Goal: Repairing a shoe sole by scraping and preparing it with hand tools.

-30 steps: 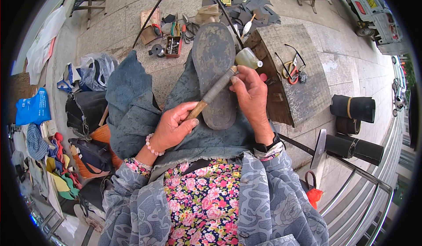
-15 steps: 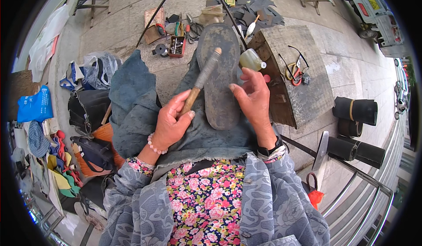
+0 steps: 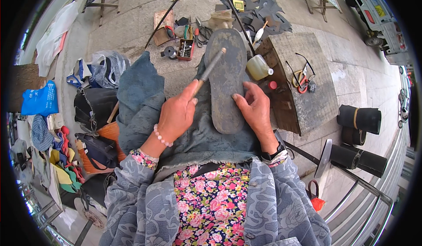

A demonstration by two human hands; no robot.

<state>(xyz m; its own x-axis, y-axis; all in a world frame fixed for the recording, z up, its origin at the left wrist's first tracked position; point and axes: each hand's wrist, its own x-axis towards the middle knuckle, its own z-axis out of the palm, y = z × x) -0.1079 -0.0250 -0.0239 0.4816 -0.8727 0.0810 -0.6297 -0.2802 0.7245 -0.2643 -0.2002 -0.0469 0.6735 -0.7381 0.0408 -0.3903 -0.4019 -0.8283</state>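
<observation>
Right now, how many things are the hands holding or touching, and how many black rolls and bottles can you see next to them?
Brush in the left hand: 1
Shoe sole under the right hand: 1
Yellowish bottle on the wooden block: 1
Black rolls at the right: 3
Total: 6

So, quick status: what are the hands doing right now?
Left hand grips a brush, tip on the shoe sole. Right hand steadies the sole's edge on the lap cloth. Glue bottle close beside the sole; nothing blocking.
</observation>
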